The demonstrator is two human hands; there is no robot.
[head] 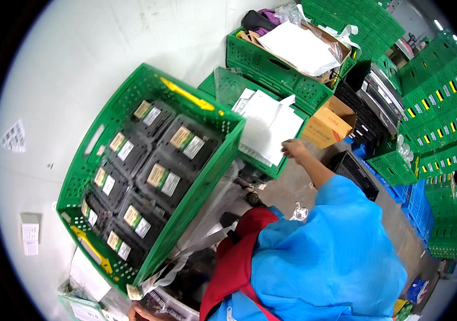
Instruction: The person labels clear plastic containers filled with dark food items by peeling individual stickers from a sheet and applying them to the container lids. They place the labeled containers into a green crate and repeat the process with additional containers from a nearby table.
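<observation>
My right hand [293,149] reaches out to the edge of white paper sheets [270,124] on a green crate. Its fingers are curled at the paper's edge; whether they pinch a sheet is unclear. My left hand [142,313] is at the bottom edge, mostly cut off, below the near corner of a large green crate [196,202]. What it holds cannot be seen. That crate, with yellow handle clips, holds several dark plastic packs [164,178] in clear wrap, each bearing a printed label. A pale strip [178,267] trails by its near side.
Behind the papers, a green crate [268,66] carries a box with papers and plastic. A cardboard box [328,124] and a black crate [354,172] stand on the floor to the right. Stacked green crates [441,100] rise at far right, near blue pallets [417,208]. A white wall [104,44] is at left.
</observation>
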